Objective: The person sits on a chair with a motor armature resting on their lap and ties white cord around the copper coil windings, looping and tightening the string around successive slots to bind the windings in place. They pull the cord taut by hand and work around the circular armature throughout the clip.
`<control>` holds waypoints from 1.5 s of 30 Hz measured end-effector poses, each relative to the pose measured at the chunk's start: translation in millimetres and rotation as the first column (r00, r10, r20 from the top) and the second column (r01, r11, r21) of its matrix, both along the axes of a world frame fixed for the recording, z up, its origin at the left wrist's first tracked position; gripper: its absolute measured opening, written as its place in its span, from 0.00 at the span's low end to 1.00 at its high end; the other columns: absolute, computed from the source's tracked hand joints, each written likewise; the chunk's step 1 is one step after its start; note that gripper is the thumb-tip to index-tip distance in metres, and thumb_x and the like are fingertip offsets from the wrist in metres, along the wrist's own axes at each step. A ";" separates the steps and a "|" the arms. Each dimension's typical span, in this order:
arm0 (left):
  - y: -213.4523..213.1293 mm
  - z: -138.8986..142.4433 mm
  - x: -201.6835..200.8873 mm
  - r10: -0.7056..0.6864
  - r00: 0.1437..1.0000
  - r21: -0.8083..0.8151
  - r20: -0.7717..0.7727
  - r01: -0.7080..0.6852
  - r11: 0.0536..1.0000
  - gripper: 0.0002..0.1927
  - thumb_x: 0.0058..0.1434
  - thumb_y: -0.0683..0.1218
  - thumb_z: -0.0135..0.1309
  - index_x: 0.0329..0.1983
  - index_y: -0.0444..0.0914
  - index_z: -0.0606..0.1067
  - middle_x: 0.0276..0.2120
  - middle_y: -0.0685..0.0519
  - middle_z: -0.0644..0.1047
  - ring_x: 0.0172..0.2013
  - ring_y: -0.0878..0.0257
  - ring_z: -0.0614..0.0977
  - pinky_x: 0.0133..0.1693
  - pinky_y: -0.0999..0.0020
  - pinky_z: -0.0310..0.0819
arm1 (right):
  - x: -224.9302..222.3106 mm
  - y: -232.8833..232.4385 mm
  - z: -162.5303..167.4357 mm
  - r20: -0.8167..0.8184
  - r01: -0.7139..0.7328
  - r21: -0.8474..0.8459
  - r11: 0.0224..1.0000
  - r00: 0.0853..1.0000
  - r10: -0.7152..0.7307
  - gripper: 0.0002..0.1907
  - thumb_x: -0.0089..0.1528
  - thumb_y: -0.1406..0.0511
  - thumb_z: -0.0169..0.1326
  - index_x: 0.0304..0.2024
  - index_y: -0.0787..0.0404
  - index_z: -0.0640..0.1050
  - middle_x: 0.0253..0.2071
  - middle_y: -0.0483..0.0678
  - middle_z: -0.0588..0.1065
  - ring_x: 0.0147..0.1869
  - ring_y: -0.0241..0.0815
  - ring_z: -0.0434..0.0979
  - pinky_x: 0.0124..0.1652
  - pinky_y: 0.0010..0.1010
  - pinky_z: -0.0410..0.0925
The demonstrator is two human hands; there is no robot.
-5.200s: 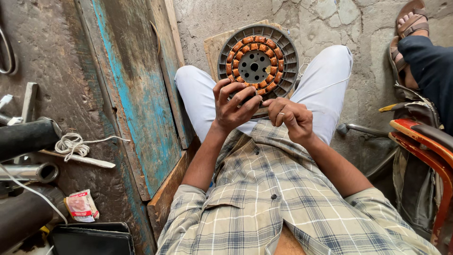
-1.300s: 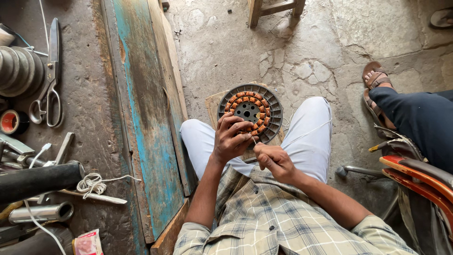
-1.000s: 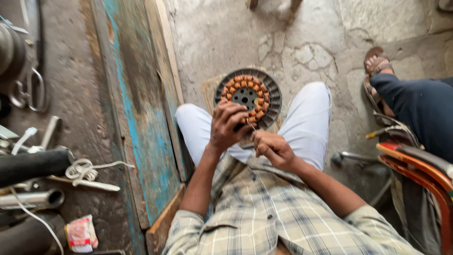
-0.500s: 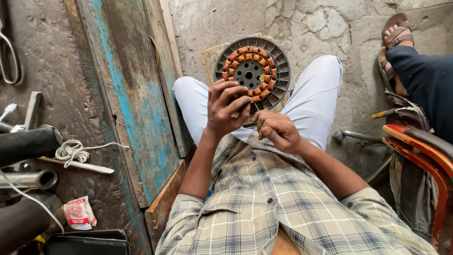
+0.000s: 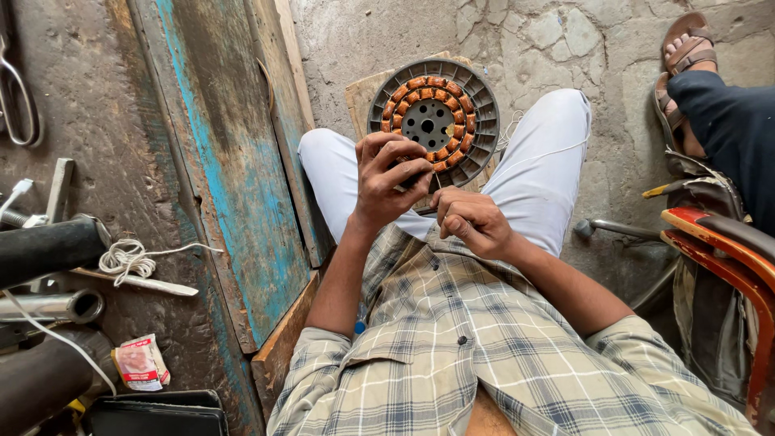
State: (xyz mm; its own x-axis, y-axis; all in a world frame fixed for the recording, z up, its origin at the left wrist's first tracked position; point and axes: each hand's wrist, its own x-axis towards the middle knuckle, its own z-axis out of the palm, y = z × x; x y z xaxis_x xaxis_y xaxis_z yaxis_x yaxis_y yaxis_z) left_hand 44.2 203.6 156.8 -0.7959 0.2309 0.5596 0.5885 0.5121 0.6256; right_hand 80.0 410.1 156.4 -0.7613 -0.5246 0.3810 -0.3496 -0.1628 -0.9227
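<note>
A round grey motor stator [image 5: 436, 121] ringed with copper coils stands tilted between my knees, resting on a wooden board [image 5: 365, 90]. My left hand [image 5: 389, 179] grips the stator's lower rim, fingers curled over the coils. Just below it, my right hand [image 5: 475, 222] is closed with fingertips pinched together, seemingly on a thin copper wire that is too fine to make out. A thin wire [image 5: 533, 152] also trails across my right thigh. I sit in white trousers and a checked shirt.
A worn blue wooden plank [image 5: 218, 161] lies to my left. Further left are metal pipes [image 5: 48, 307], a coil of white cord [image 5: 125, 258], a small packet [image 5: 139, 362] and scissors [image 5: 18, 97]. Another person's sandalled foot [image 5: 686, 64] and a red chair [image 5: 726, 242] are at right.
The view shifted and tilted between frames. My hands stayed on the stator's lower edge, the right hand drawing slightly down and away from the coils.
</note>
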 end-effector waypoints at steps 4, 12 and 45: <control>-1.2 -1.2 4.1 0.002 1.000 0.001 0.008 -0.002 1.000 0.10 0.52 0.43 0.69 0.37 0.45 0.82 0.43 0.61 0.79 0.53 0.59 0.75 0.59 0.60 0.61 | 3.3 -3.2 2.4 0.014 -0.014 0.005 1.000 1.000 0.014 0.24 0.75 0.58 0.43 0.26 0.62 0.73 0.26 0.48 0.72 0.33 0.44 0.72 0.52 0.41 0.70; -12.0 -9.5 5.8 -0.041 0.999 -0.024 0.030 0.042 0.999 0.11 0.57 0.45 0.69 0.43 0.48 0.83 0.48 0.61 0.77 0.57 0.58 0.72 0.63 0.58 0.60 | 1.4 -10.5 4.5 0.020 -0.023 -0.020 1.000 1.000 0.023 0.24 0.75 0.58 0.43 0.26 0.62 0.71 0.27 0.48 0.70 0.34 0.47 0.70 0.46 0.39 0.68; 7.8 7.8 80.3 -0.447 0.859 0.225 0.249 0.397 0.890 0.08 0.60 0.45 0.67 0.39 0.40 0.80 0.40 0.55 0.80 0.49 0.61 0.82 0.70 0.50 0.65 | 21.5 65.5 15.0 -0.079 0.053 0.525 0.849 0.997 -0.013 0.08 0.57 0.64 0.64 0.30 0.62 0.81 0.31 0.49 0.77 0.36 0.45 0.78 0.40 0.36 0.71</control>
